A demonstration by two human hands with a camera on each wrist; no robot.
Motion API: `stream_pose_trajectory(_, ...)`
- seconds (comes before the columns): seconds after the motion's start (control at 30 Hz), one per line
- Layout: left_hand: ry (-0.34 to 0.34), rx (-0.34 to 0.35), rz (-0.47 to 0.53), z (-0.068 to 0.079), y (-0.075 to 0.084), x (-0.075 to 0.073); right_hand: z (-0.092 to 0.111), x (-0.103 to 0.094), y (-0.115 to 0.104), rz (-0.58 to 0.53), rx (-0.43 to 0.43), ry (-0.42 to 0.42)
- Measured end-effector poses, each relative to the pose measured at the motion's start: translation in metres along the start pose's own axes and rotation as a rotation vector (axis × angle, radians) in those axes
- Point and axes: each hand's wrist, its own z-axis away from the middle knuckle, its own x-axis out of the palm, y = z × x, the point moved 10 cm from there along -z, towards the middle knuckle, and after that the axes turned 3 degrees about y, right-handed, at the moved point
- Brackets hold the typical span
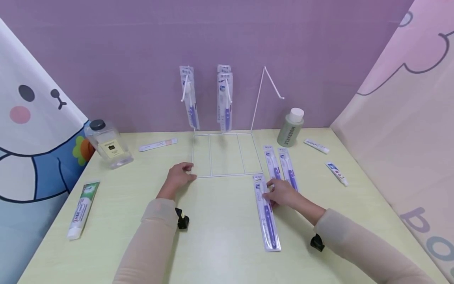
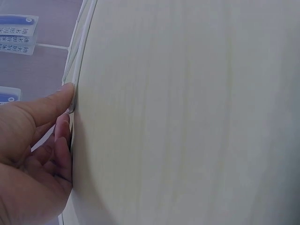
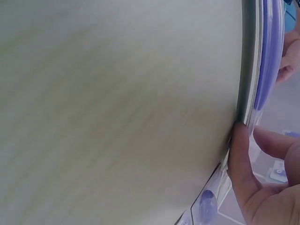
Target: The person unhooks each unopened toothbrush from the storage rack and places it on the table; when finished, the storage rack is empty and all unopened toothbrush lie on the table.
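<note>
A white wire rack stands at the table's middle, its upright hooks against the purple backdrop. My left hand pinches the rack's front left corner; in the left wrist view the thumb lies on the wire. My right hand holds a packaged purple toothbrush by its edge, between thumb and fingers. Beyond that hand two more packaged toothbrushes lie side by side, partly covered by it. Packaged toothbrushes hang on the left hook and the middle hook.
The right hook juts forward. A green bottle and two small tubes are at the right. Leftward are a clear bottle, a slim box and a toothpaste tube. Cloth walls border the table.
</note>
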Motion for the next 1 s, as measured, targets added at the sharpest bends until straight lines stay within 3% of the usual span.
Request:
stream_pose_trajectory(0.3, -0.001, -0.008, 0.022, 0.003, 0.001, -0.001, 0.000, -0.005, -0.008, 0.091, -0.015, -0.027)
stream_pose_trajectory(0.47, 0.004, -0.004, 0.016, 0.003, 0.001, -0.002, -0.004, -0.017, -0.026, 0.116, -0.050, -0.029)
stream_pose_trajectory(0.7, 0.009, -0.008, 0.027, 0.005, 0.000, -0.004, -0.033, -0.051, -0.087, 0.053, -0.131, 0.047)
stream_pose_trajectory(1.0, 0.024, -0.009, 0.024, 0.005, 0.001, -0.004, -0.079, -0.098, -0.171, -0.137, -0.318, 0.268)
